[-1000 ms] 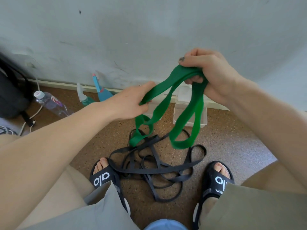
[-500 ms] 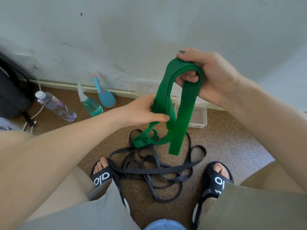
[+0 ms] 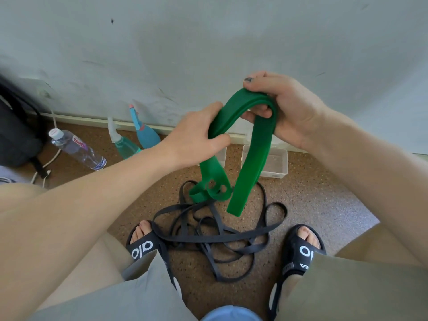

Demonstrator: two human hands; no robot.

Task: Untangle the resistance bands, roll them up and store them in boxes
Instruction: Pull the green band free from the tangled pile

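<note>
A wide green resistance band (image 3: 252, 163) hangs folded over in the air between my hands. My right hand (image 3: 287, 110) grips its top bend, thumb on top and fingers curled underneath. My left hand (image 3: 194, 140) grips the left strand lower down, where the band twists into small loops near the floor. Below, a tangle of thin black bands (image 3: 217, 230) lies on the speckled brown floor between my sandalled feet. A clear plastic box (image 3: 275, 163) stands by the wall behind the green band; a second box (image 3: 222, 156) shows partly behind my left hand.
A water bottle (image 3: 76, 148) lies at left beside two teal spray bottles (image 3: 136, 137). A dark bag (image 3: 16, 126) and white cable sit at far left. The white wall and skirting run close behind. My knees frame the lower view.
My left hand has slid up the green band toward my right hand. The folded strands now hang straighter and closer together; the lower loops lifted slightly.
</note>
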